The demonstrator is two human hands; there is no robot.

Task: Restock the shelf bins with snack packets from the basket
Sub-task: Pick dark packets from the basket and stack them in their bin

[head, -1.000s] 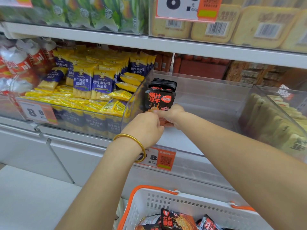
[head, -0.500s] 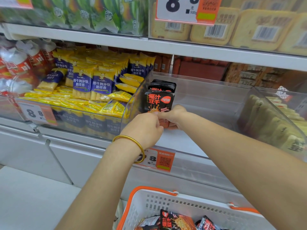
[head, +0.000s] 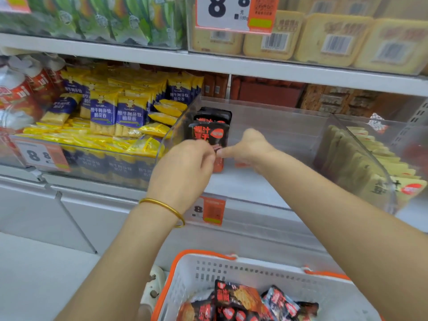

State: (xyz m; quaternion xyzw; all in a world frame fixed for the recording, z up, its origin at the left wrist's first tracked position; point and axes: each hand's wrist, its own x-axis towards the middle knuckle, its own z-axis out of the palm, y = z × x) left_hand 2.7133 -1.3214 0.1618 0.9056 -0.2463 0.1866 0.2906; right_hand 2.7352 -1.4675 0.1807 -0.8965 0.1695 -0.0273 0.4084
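The right hand (head: pixel 249 148) had slid rightward along the black-and-red foil packet (head: pixel 208 133) in the clear plastic bin (head: pixel 289 133) — loose, touching it; left hand (head: pixel 185 163) curled, grip unclear. It looked placed.

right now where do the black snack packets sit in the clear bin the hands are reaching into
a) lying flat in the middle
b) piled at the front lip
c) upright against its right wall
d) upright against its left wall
D: the black packets stand upright against the left wall of the clear bin, next to the divider shared with the yellow packets.
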